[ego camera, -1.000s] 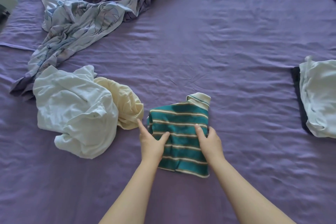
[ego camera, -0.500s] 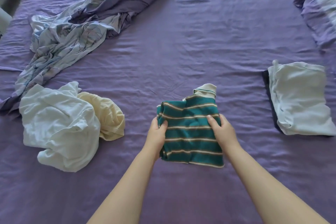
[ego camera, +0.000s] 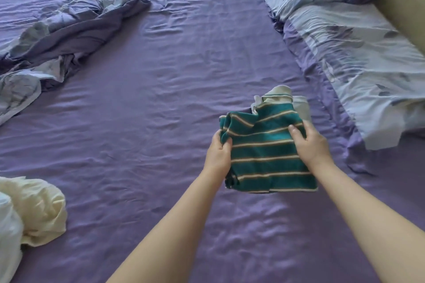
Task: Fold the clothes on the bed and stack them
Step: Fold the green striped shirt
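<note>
1. Nearest, two bare forearms reach out over the bed, which is covered in a creased purple sheet.
2. At the near left edge lies a crumpled cream garment, with a white garment bunched against it, partly cut off by the edge of view.
3. The left hand grips the left edge of the folded shirt, thumb on top and fingers curled under the bunched fabric.
4. The right hand holds the shirt's right side, thumb pressed on the upper face, fingers tucked out of sight beneath.
5. The shirt is teal with thin cream stripes, folded to a rough rectangle, held between both hands right of the middle of the bed. I cannot tell whether its lower edge touches the sheet. A pale collar sticks up at its far end.
6. No brand, label or writing can be read on the shirt or on any other cloth here.
7. Just past the shirt a strip of pale fabric peeks out from behind it; what it belongs to is hidden.
8. Farther right lies a pillow in pale blue with a faint leaf print.
9. Far left, a rumpled duvet in blue-grey and dark purple trails across the sheet, well apart from the shirt.
</note>
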